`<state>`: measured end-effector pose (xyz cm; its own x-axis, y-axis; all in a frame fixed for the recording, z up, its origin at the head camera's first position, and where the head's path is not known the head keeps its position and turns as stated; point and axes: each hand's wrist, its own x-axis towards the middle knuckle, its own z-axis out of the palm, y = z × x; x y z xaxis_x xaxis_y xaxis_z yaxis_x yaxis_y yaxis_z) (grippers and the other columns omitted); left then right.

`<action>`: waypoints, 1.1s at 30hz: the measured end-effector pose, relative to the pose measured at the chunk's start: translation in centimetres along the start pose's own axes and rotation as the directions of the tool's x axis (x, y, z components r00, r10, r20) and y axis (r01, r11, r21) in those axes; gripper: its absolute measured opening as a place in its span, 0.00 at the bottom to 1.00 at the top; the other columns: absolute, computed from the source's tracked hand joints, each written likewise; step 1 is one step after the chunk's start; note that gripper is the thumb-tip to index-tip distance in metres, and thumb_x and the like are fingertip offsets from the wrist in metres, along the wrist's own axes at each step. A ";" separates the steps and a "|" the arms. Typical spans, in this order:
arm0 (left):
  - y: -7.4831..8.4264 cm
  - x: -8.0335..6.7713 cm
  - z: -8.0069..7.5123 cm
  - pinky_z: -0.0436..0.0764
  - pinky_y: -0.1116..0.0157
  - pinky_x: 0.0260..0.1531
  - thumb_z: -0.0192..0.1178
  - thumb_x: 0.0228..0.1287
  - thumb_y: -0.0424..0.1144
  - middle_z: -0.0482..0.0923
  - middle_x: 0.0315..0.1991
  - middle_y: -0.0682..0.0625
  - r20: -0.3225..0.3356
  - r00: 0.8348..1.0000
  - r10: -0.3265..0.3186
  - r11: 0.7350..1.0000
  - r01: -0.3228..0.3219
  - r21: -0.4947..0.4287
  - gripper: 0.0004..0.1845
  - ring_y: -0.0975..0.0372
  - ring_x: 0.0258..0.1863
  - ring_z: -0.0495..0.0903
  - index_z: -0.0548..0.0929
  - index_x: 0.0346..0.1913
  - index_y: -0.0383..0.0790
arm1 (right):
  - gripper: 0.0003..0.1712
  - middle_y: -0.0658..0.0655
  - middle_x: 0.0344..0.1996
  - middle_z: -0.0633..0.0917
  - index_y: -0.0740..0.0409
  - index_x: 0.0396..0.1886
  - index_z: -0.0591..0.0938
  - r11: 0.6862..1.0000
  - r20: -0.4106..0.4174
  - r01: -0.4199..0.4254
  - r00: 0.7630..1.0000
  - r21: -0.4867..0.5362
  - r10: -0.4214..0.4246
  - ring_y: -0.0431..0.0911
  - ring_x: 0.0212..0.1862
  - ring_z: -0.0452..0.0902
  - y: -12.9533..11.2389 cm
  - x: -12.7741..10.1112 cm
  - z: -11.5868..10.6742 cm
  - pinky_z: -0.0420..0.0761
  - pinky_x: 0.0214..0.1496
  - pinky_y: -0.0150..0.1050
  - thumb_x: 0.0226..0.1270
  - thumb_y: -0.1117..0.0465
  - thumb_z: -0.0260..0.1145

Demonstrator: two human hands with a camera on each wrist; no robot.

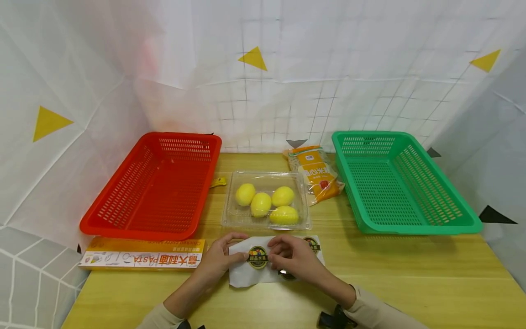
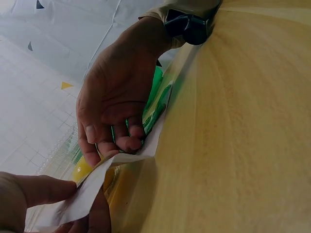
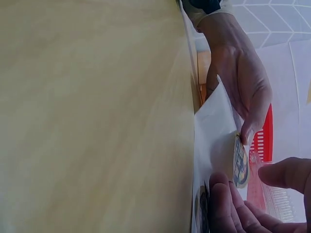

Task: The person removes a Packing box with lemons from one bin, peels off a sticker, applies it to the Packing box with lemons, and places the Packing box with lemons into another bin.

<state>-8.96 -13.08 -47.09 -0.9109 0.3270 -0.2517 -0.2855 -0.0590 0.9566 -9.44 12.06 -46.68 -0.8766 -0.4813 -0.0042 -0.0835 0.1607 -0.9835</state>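
A white sheet of round black-and-gold fruit stickers lies in front of me, its left part lifted and bent. My left hand pinches the sheet's left side, thumb on top beside one sticker and fingers beneath. At that sticker's right edge is my right hand, its fingers loosely bent. In the right wrist view the sticker stands partly up from the backing, with the right fingertips at its edge and the thumb apart from them. Other stickers are partly covered by the right hand.
Behind the sheet stands a clear plastic box with several lemons. A red basket and a yellow pasta box are at left. To the right are an orange-labelled food bag and a green basket.
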 end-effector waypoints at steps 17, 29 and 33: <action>-0.3 0.1 -0.1 0.86 0.59 0.39 0.69 0.64 0.26 0.82 0.54 0.38 0.012 0.999 0.036 0.998 -0.036 0.046 0.23 0.54 0.45 0.85 0.80 0.62 0.34 | 0.12 0.55 0.29 0.86 0.68 0.48 0.82 1.000 -0.033 -0.001 0.999 -0.012 0.000 0.49 0.28 0.84 0.4 1.0 0.7 0.85 0.32 0.38 0.66 0.70 0.71; -0.2 0.1 0.1 0.82 0.65 0.42 0.69 0.66 0.31 0.78 0.63 0.40 -0.020 0.995 0.099 0.978 -0.093 0.189 0.17 0.55 0.53 0.78 0.85 0.57 0.34 | 0.08 0.59 0.29 0.86 0.72 0.42 0.82 0.994 -0.057 -0.061 0.996 0.096 0.067 0.47 0.29 0.83 0.3 0.9 0.8 0.85 0.33 0.37 0.65 0.73 0.70; -0.3 0.1 0.0 0.77 0.64 0.51 0.67 0.66 0.30 0.83 0.55 0.48 -0.031 0.984 0.176 0.923 -0.154 0.353 0.10 0.55 0.57 0.77 0.88 0.49 0.40 | 0.08 0.60 0.29 0.86 0.71 0.41 0.81 0.990 -0.060 -0.072 0.995 0.118 0.079 0.48 0.29 0.84 0.3 0.9 0.7 0.86 0.33 0.38 0.67 0.71 0.70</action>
<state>-8.95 -13.06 -47.37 -0.9557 0.2823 -0.0836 -0.0179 0.2277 0.9736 -9.91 11.10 -47.10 -0.9074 -0.4143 -0.0712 0.0359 0.0923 -0.9951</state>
